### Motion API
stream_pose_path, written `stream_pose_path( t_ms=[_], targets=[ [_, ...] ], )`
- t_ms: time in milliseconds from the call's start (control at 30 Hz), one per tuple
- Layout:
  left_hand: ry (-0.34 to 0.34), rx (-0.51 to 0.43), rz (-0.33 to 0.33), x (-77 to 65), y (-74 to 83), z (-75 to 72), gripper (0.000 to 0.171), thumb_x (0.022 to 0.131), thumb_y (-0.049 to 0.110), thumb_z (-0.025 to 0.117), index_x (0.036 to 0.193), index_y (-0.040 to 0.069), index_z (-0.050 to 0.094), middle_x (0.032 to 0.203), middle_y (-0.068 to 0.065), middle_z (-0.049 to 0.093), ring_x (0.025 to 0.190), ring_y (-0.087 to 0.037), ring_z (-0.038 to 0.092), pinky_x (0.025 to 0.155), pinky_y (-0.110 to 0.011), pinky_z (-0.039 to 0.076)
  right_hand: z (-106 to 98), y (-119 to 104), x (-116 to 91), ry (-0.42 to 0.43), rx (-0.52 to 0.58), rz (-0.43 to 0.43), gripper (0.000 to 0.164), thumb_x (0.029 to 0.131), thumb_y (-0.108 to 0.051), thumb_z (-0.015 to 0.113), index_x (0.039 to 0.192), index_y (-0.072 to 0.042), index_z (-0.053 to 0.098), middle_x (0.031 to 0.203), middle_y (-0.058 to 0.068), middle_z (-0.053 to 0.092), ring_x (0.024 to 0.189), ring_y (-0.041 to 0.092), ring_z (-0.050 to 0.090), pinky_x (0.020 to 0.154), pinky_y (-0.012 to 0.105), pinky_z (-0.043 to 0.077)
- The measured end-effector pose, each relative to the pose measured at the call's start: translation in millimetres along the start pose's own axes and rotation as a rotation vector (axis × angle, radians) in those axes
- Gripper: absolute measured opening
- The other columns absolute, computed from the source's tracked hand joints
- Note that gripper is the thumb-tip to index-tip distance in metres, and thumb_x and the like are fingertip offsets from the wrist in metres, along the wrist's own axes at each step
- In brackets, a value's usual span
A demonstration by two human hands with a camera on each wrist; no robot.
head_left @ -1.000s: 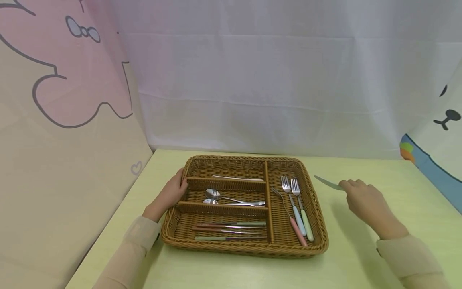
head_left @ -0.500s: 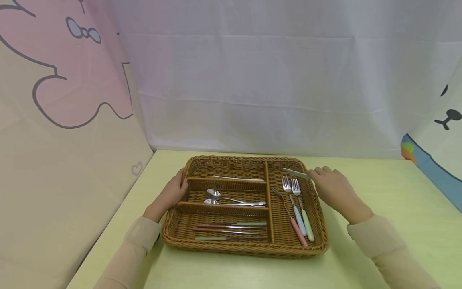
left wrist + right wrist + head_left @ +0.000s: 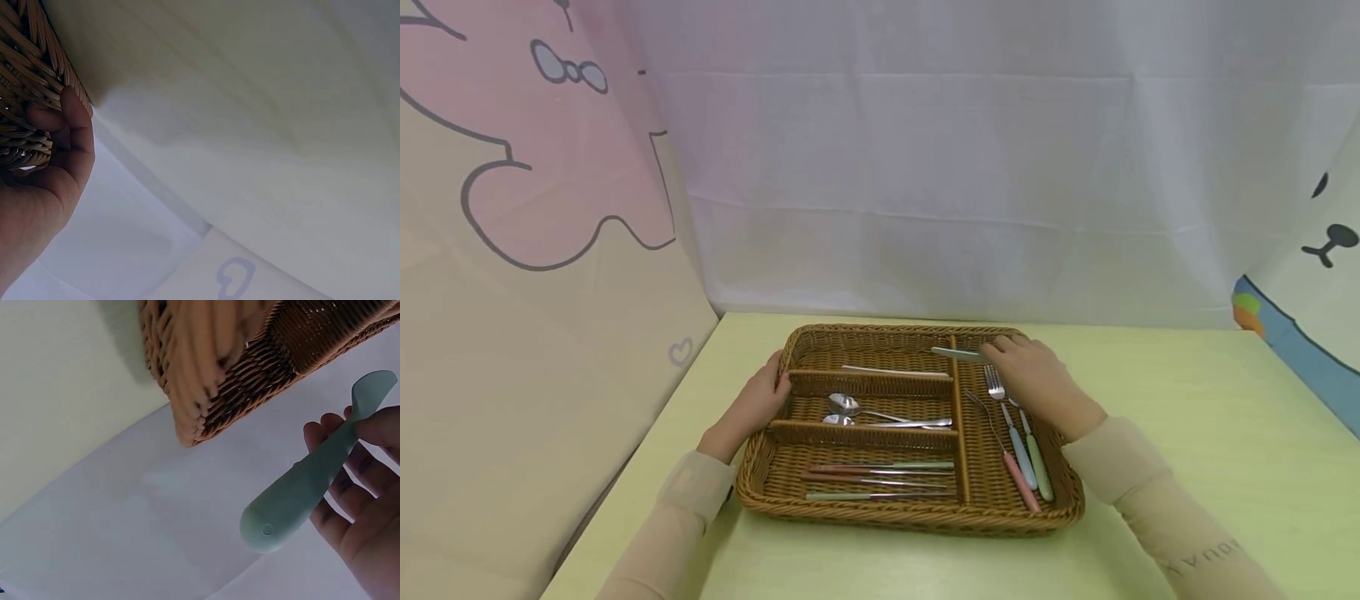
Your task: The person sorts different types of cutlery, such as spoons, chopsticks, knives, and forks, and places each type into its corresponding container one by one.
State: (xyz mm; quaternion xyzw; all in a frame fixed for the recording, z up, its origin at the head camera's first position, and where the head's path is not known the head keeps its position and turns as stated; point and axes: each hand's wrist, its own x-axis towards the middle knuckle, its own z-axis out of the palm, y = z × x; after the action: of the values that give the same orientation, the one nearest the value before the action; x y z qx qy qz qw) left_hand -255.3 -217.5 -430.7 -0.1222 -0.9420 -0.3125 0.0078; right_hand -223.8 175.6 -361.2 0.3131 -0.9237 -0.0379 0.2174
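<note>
A wicker cutlery basket [image 3: 887, 522] with several compartments stands on the table. My left hand [image 3: 756, 404] grips its left rim; in the left wrist view the fingers curl over the wicker edge [image 3: 28, 56]. My right hand [image 3: 1037, 383] is over the basket's right compartment, pinching a green table knife [image 3: 953, 354] between thumb and fingers. The blade points left across the divider. In the right wrist view, the knife's broad green handle [image 3: 287, 503] sticks out past the fingers. Below this hand lie a pink-handled fork [image 3: 1018, 479], a blue-handled fork [image 3: 1021, 458] and a green-handled fork [image 3: 1039, 467], partly hidden.
Spoons [image 3: 844, 404] lie in the middle left compartment, and several chopsticks [image 3: 872, 480] in the front one. A thin pale utensil [image 3: 895, 371] is in the back one. Printed cloth [image 3: 895, 183] encloses the pale table [image 3: 1187, 400] at the back and sides.
My right hand has carried the knife leftward from the table's right side, across the basket's right rim, to above the fork compartment. The left hand stays on the rim.
</note>
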Motion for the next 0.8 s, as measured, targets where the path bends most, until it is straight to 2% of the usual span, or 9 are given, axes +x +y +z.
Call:
stream_pose_path(
  t_ms=[133,233,300,367,467,533,633,700,800],
  targets=[
    [0.000,0.001,0.002,-0.7,0.6,0.3,0.056,0.098,0.019,0.029,0.143,-0.007,0.008,0.140,-0.034,0.031,0.101,-0.035,0.051,0.083,-0.053,0.045,2,-7,10,0.016,-0.015,-0.035,0.028,0.079,0.002,0.064,0.106,-0.003,0.061,0.088,0.013,0.063,0.074,0.028,0.060,0.061,0.041,0.055],
    [-0.001,0.004,-0.001,-0.6,1.2,0.0,0.056,0.098,0.019,0.029,0.143,-0.007,0.008,0.138,-0.033,0.034,0.084,-0.030,0.052,0.076,-0.049,0.044,0,-12,17,-0.021,-0.013,-0.034,0.034,0.079,0.002,0.063,0.112,-0.005,0.060,0.097,0.014,0.064,0.082,0.028,0.061,0.065,0.043,0.055],
    [0.001,0.007,-0.001,-0.3,1.4,0.1,0.055,0.098,0.018,0.029,0.143,-0.007,0.009,0.137,-0.033,0.036,0.079,-0.028,0.051,0.074,-0.047,0.044,0,-15,22,-0.055,-0.004,-0.030,0.036,0.080,0.003,0.063,0.115,-0.004,0.058,0.102,0.015,0.064,0.087,0.028,0.061,0.067,0.043,0.056],
    [0.002,0.005,-0.001,-0.1,1.6,-0.1,0.055,0.098,0.018,0.030,0.143,-0.007,0.010,0.136,-0.033,0.036,0.082,-0.029,0.053,0.075,-0.048,0.044,-1,-18,27,-0.082,0.008,-0.030,0.038,0.080,0.004,0.062,0.117,-0.004,0.056,0.106,0.016,0.063,0.090,0.028,0.061,0.069,0.043,0.056],
    [0.005,0.005,0.003,0.1,1.3,-0.4,0.055,0.098,0.018,0.030,0.142,-0.007,0.010,0.138,-0.033,0.034,0.103,-0.037,0.052,0.085,-0.054,0.046,-1,-22,35,-0.106,0.032,-0.032,0.039,0.080,0.006,0.062,0.117,-0.003,0.054,0.107,0.016,0.063,0.091,0.028,0.061,0.069,0.042,0.056],
    [0.002,0.009,-0.003,0.1,0.9,-0.6,0.055,0.098,0.018,0.030,0.143,-0.007,0.009,0.139,-0.033,0.033,0.101,-0.037,0.052,0.085,-0.054,0.045,0,-24,39,-0.113,0.041,-0.037,0.041,0.080,0.007,0.061,0.118,-0.003,0.053,0.108,0.015,0.063,0.091,0.028,0.061,0.069,0.042,0.056],
    [-0.005,0.015,-0.015,0.1,0.2,-0.8,0.056,0.098,0.019,0.029,0.143,-0.006,0.008,0.134,-0.033,0.038,0.083,-0.033,0.054,0.080,-0.050,0.045,3,-28,45,-0.113,0.070,-0.039,0.039,0.082,0.006,0.059,0.120,-0.002,0.050,0.109,0.015,0.064,0.090,0.027,0.062,0.069,0.043,0.056],
    [-0.004,0.017,-0.018,0.2,-0.3,-0.6,0.056,0.098,0.020,0.029,0.143,-0.006,0.008,0.133,-0.032,0.040,0.078,-0.028,0.052,0.075,-0.048,0.044,5,-31,49,-0.109,0.079,-0.045,0.038,0.084,0.005,0.057,0.120,-0.002,0.048,0.110,0.015,0.064,0.089,0.026,0.062,0.068,0.042,0.056],
    [0.000,0.014,-0.007,0.4,-1.2,-0.3,0.056,0.098,0.021,0.029,0.143,-0.006,0.008,0.137,-0.033,0.035,0.097,-0.035,0.053,0.083,-0.053,0.045,10,-35,55,-0.118,0.098,-0.052,0.033,0.084,0.006,0.056,0.114,-0.003,0.047,0.104,0.013,0.065,0.082,0.024,0.062,0.061,0.039,0.054]
  ],
)
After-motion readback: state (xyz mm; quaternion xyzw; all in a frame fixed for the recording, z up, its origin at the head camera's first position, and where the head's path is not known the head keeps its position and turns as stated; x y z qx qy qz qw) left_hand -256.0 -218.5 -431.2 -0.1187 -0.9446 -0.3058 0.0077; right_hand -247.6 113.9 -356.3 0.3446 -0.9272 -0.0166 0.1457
